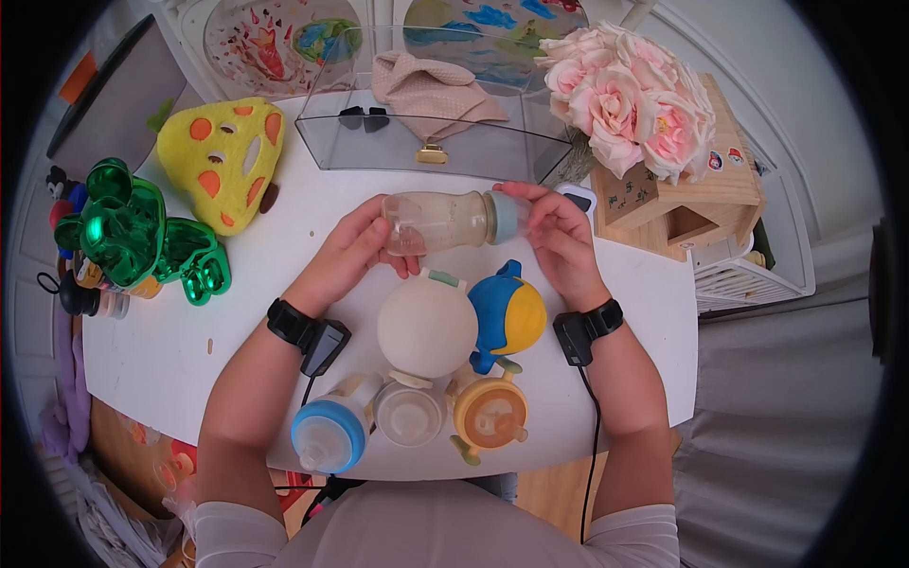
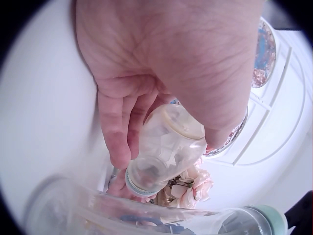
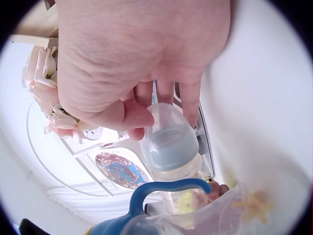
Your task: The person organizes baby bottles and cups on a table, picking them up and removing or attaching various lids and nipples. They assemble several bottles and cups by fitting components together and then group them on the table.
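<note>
A clear baby bottle (image 1: 436, 223) with a pale blue collar lies sideways between both hands, above the white table. My left hand (image 1: 358, 242) grips its base end, thumb on the near side; the left wrist view shows the fingers beside the clear body (image 2: 166, 152). At the other end, my right hand (image 1: 566, 235) holds the translucent domed cap (image 3: 170, 122) between thumb and fingers. Below the bottle stand a round white container (image 1: 426, 327) and a blue-and-yellow bottle (image 1: 516, 317). Nearer the body are a blue-collared bottle (image 1: 329, 435), a clear-topped one (image 1: 410, 415) and an orange-topped cup (image 1: 490, 415) with handles.
A clear box (image 1: 379, 151) with a pink cloth (image 1: 431, 90) stands at the back. To the left are a shiny green bear figure (image 1: 123, 227) and a yellow plush toy (image 1: 222, 156). Pink flowers (image 1: 634, 104) and a wooden house (image 1: 720, 189) stand at the right.
</note>
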A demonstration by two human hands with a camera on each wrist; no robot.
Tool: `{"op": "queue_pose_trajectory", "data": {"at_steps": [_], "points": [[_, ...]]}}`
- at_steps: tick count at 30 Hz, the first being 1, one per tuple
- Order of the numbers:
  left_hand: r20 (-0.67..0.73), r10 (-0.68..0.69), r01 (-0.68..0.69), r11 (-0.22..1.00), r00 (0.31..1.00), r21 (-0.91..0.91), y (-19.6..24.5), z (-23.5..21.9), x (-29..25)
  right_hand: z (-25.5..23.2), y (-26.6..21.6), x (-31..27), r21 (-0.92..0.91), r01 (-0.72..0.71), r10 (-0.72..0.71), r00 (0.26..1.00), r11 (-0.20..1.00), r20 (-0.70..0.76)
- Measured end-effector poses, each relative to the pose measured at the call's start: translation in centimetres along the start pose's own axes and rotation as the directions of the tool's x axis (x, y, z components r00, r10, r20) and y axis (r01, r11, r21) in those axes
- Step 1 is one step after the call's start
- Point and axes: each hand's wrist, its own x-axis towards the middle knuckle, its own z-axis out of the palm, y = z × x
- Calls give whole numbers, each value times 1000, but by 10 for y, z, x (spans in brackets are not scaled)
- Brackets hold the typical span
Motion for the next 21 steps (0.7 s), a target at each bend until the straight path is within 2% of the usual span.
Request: {"op": "queue_pose_trajectory", "data": {"at_steps": [21], "points": [[-34,-30,27,997,999,-68,1,1,0,-1,2,0,40,3,-2,1000,999,-23]]}}
